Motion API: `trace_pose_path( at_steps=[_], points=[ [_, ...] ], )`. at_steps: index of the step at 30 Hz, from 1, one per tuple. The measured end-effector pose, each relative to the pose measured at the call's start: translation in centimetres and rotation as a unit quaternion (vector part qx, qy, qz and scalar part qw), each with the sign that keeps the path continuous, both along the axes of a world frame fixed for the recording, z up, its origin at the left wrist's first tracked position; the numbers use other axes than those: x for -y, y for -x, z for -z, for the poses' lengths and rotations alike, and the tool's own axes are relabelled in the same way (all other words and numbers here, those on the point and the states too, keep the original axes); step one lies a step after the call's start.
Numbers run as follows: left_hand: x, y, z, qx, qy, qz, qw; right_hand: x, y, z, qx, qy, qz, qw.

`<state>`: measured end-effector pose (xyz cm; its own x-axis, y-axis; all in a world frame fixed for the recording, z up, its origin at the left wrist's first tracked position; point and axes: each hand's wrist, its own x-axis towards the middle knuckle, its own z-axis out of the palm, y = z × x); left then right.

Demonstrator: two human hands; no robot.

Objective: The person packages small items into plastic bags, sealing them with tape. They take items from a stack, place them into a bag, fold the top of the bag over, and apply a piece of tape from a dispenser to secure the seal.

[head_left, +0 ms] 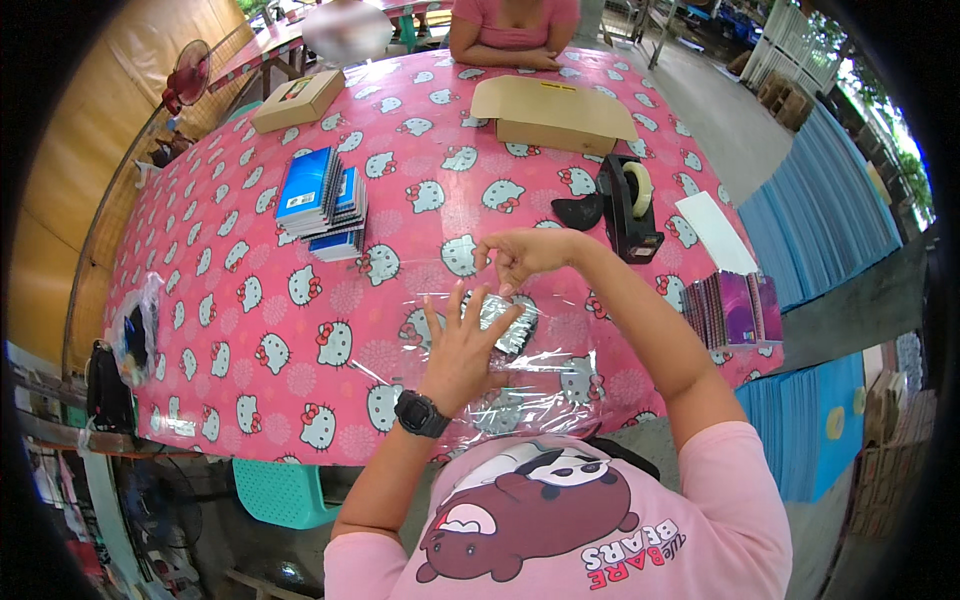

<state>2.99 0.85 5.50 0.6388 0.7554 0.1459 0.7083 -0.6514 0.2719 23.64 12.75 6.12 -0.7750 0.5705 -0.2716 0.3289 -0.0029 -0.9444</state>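
Clear plastic film (545, 385) lies crinkled on the table before me, reflecting the light. My left hand (462, 338), below a black wristwatch, rests on it with fingers spread. Beneath those fingers sits a small dark, shiny thing (516, 325) covered by the film; its kind cannot be made out. Just beyond, my right hand (530, 257) is held above the film with thumb and fingers curled together. Whatever is in that pinch is too small or too clear to see.
Blue spiral notebooks (322, 200) are stacked left, purple ones (732, 310) right. A black tape dispenser (630, 212) stands beside a dark rounded object (578, 211) and white strip (717, 232). Cardboard boxes (555, 132) lie at the far side, where a person (515, 35) sits.
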Motion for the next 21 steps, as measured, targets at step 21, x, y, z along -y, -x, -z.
trace_pose_path(
  at_steps=[21],
  points=[
    [-2.5,-6.0,-1.6,0.498,0.331,0.026,0.801,18.9,-3.3,1.3,-0.055,-0.201,0.487,0.848]
  ],
)
